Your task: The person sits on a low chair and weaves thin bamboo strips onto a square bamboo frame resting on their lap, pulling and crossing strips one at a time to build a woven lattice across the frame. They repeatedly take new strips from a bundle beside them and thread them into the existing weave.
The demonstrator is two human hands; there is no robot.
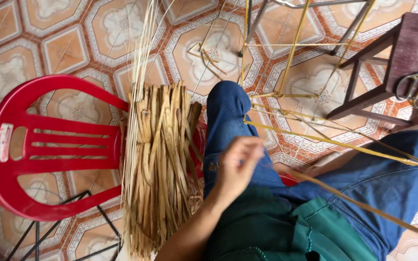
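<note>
Open tiled floor [73,43] lies at upper left, while the red plastic chair [35,145] heaped with dried straw strips [163,159] blocks the left, and thin yellow canes [335,142] and a dark wooden stool [402,58] crowd the right.

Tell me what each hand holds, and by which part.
The left hand is blurred, so any grip on a thin strand cannot be told. The right hand, mostly hidden, touches a long straw strip near its end.

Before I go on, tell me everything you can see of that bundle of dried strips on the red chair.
The bundle of dried strips is tan, flat and fibrous, like split reed or leaf. It lies across the seat of the red plastic chair, with ends overhanging toward the tiled floor. Thinner pale strands run up from its left side. The left hand is raised just beside it; contact cannot be told.
</note>
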